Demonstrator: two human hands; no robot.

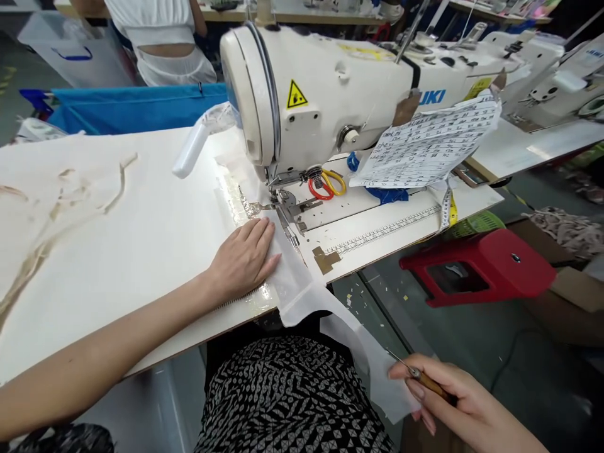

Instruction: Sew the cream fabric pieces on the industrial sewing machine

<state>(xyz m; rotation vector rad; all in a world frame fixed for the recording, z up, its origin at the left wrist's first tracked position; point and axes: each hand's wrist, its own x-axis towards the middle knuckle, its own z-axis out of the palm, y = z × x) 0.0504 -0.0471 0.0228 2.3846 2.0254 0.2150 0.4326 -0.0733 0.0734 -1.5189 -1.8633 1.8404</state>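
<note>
Left hand (245, 255) flat, fingers nearly together, I press on the white fabric (292, 274), which runs from eleven o'clock, below the sewing machine (311, 94), to five. There my right hand (455, 399), curled around an awl (431, 384), pinches its end. It looks light, soft, easily creased; edges suit gripping. The tabletop (155, 251) drops off at six, stretches wide toward nine.

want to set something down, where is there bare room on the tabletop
The broadest bare patch of white tabletop lies between the pale scraps and the left hand. Crowded: around the sewing machine, with white material, scissors and written sheet.
</note>
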